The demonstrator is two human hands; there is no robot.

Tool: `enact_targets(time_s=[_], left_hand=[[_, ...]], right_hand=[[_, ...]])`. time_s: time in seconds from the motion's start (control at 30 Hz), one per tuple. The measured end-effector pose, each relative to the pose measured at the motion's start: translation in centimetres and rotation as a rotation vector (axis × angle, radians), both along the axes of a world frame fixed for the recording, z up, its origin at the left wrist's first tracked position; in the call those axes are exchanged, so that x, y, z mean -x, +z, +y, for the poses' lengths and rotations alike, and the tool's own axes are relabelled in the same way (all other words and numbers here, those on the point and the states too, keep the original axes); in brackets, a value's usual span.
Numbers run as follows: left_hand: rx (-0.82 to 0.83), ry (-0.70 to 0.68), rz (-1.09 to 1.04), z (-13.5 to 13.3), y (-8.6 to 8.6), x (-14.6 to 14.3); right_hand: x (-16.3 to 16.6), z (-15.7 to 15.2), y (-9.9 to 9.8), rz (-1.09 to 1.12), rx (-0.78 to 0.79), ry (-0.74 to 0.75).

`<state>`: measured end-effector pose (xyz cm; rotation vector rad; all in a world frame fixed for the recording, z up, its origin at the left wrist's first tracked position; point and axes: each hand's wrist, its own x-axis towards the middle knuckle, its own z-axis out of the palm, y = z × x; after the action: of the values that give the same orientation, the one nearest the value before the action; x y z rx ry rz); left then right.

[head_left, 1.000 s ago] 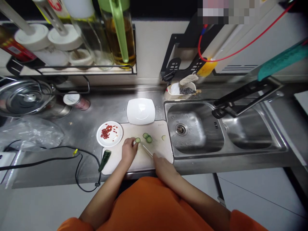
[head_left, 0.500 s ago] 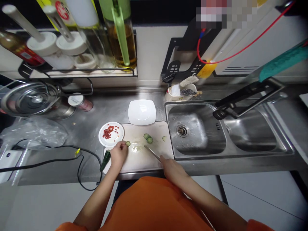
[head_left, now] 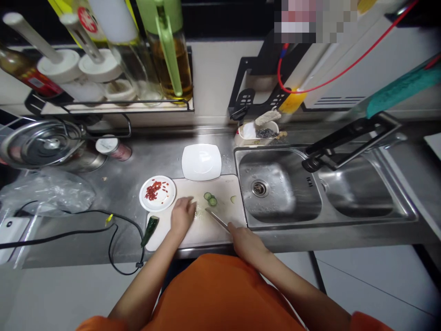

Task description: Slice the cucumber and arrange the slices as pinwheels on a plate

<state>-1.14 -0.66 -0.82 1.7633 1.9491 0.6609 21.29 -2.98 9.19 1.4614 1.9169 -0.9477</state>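
Observation:
My right hand (head_left: 247, 240) grips a knife (head_left: 217, 219), its blade pointing up and left over the white cutting board (head_left: 223, 184). My left hand (head_left: 183, 215) is over the left half of the board with its fingers bent. What lies in or under those fingers is hidden. Several cucumber slices (head_left: 212, 201) sit together beyond the knife tip, and a thin cucumber piece (head_left: 233, 199) lies apart at the right. At the board's left edge rests a cut dark green cucumber (head_left: 150, 231). Wet bits of seed and juice show beside my left hand.
A round white plate (head_left: 144, 205) of small red pieces stands left of the board. Behind is a square white plate (head_left: 201, 162). A double steel sink (head_left: 282, 184) adjoins on the right. Cables (head_left: 86, 229), a plastic bag (head_left: 51, 191) and a steel pot (head_left: 51, 142) lie left.
My left hand has shifted right, away from the cucumber, and now covers where a single slice lay by its fingertips. The knife and my right hand have hardly moved.

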Motion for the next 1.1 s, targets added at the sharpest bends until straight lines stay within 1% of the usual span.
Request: enact_targets(time_s=[0.13,0.23,0.3,0.4,0.5,0.63,0.77,0.8,0.87,0.97,1.03,1.07,1.1], left_hand=[[0.072,-0.046,-0.042,2.6,-0.7,-3.1],[0.106,-0.076,-0.073,3.3,-1.3,-4.1],[0.114,-0.082,-0.093,3.4,-1.5,-4.2],[0.112,-0.053,-0.112,3.4,-1.5,-4.1],[0.118,-0.012,-0.124,3.6,-1.1,-4.2],[0.177,-0.012,-0.195,3.5,-0.2,-4.2],[0.189,-0.006,-0.255,3.2,0.3,-2.7],[0.191,-0.024,-0.264,3.2,0.3,-2.1],[0.182,-0.111,-0.279,3.4,0.3,-0.7],[0.159,-0.333,-0.261,4.1,0.3,0.9],[0.151,-0.476,-0.239,4.4,0.2,1.3],[0.138,-0.519,-0.227,4.5,0.2,1.4],[0.115,-0.527,-0.212,4.4,0.1,1.3]], right_hand=[[-0.1,0.1,0.1,0.000,-0.004,0.000],[-0.1,0.1,0.1,-0.004,0.005,0.010],[-0.1,0.1,0.1,-0.001,0.010,0.009],[-0.2,0.0,0.0,0.007,0.021,-0.011],[-0.3,0.0,0.0,0.012,0.024,-0.024],[-0.3,0.1,0.0,0.006,0.033,-0.011],[-0.4,0.2,-0.2,0.004,0.026,0.002],[-0.4,0.2,-0.2,0.002,0.024,0.001],[-0.4,0.2,-0.2,0.000,0.025,-0.006],[-0.4,0.2,-0.1,0.001,0.031,-0.011],[-0.3,0.3,0.0,-0.005,0.032,-0.006],[-0.3,0.3,0.0,-0.011,0.032,-0.002],[-0.3,0.4,0.1,-0.015,0.031,0.001]])
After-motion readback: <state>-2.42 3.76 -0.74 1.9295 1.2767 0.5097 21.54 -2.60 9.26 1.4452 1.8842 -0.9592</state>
